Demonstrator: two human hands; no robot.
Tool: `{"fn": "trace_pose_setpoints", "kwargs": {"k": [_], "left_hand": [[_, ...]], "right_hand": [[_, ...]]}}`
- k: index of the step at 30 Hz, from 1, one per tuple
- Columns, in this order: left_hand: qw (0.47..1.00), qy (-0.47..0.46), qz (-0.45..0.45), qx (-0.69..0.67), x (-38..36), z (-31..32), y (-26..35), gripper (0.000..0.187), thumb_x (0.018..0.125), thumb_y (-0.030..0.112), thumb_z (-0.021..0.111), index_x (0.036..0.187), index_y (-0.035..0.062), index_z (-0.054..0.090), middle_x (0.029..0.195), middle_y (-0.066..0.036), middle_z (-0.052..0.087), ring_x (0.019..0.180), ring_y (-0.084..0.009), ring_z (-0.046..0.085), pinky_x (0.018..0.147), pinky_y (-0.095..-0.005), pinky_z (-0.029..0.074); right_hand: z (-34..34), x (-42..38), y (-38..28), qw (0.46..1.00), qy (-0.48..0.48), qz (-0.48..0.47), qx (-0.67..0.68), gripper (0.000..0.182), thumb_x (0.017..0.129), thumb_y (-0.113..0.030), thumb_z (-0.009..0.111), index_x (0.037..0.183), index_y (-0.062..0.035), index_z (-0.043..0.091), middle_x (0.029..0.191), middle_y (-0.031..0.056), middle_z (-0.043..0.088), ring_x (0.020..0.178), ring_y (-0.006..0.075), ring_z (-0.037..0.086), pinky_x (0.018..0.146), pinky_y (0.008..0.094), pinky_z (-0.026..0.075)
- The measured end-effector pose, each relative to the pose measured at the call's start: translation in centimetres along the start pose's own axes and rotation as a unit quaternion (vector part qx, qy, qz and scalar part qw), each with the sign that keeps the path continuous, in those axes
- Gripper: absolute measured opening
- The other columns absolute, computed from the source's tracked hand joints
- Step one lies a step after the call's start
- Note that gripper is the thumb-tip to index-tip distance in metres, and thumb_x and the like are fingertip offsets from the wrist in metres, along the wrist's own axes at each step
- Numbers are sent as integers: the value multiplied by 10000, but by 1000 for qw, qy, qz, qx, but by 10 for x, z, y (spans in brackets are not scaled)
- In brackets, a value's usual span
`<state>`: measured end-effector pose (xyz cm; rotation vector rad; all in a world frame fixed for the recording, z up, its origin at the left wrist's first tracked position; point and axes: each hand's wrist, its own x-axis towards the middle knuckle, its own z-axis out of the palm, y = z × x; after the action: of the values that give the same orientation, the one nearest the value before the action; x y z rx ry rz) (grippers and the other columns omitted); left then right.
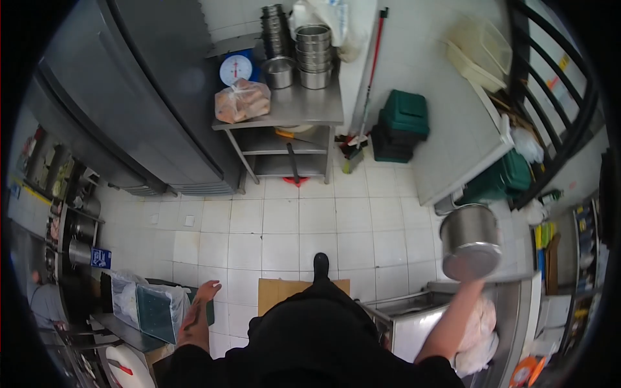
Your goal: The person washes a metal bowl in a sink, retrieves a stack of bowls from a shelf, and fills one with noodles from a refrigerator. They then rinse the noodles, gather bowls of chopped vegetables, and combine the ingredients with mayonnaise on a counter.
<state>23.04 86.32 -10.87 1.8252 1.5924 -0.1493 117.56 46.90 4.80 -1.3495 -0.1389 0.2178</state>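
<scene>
My right hand (474, 283) is at the near edge of a cylindrical stainless-steel pot (470, 234), holding it up at the right, above the floor beside a metal counter. Its fingers are mostly hidden by the pot and slightly blurred. The pot is tilted; what is inside, if anything, cannot be made out. On the other side, my left hand (208, 291) hangs in the air with its fingers apart and nothing in them. It is nearest to a dark green bin lined with a clear bag (162, 312).
A steel table (309, 115) at the back bears a scale (235, 69), stacked metal pans (315, 57) and a bag of pinkish food (242, 101). Tall steel refrigerators (152, 97) stand left. A cardboard sheet (275, 292) lies underfoot. Plastic-wrapped bundles (477, 336) sit near my right forearm.
</scene>
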Motion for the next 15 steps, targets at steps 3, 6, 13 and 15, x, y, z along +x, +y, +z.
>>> {"fn": "trace_pose_setpoints", "kwargs": {"k": [3, 6, 13, 15], "left_hand": [[928, 125, 223, 272, -16, 68, -155, 161, 900, 238, 549, 870, 112, 645, 863, -139, 654, 843, -352, 659, 700, -481, 545], [959, -117, -42, 253, -93, 114, -160, 372, 944, 379, 461, 1065, 162, 738, 1128, -173, 696, 1080, -348, 657, 910, -525, 514], [958, -266, -108, 11, -170, 133, -37, 355, 892, 267, 623, 1198, 90, 653, 1068, -204, 695, 1059, -325, 655, 818, -467, 524], [971, -208, -102, -61, -127, 125, -9, 345, 926, 289, 570, 1182, 74, 655, 1065, -209, 690, 1065, -329, 647, 850, -462, 512]], "right_hand": [[114, 48, 136, 969, 175, 12, -174, 593, 1005, -482, 452, 1059, 61, 683, 1008, 186, 707, 932, 349, 681, 801, 451, 548], [253, 4, 195, 893, 164, 98, -408, 719, 994, -582, 411, 908, 63, 718, 878, 219, 716, 823, 389, 686, 752, 476, 532], [676, -62, 117, 818, -403, -228, -341, 540, 888, -528, 634, 760, -4, 622, 711, 188, 626, 669, 366, 593, 639, 443, 449], [783, -64, 67, 823, -417, -231, -310, 523, 913, -521, 606, 807, -10, 628, 735, 201, 627, 708, 378, 608, 652, 441, 457]]}}
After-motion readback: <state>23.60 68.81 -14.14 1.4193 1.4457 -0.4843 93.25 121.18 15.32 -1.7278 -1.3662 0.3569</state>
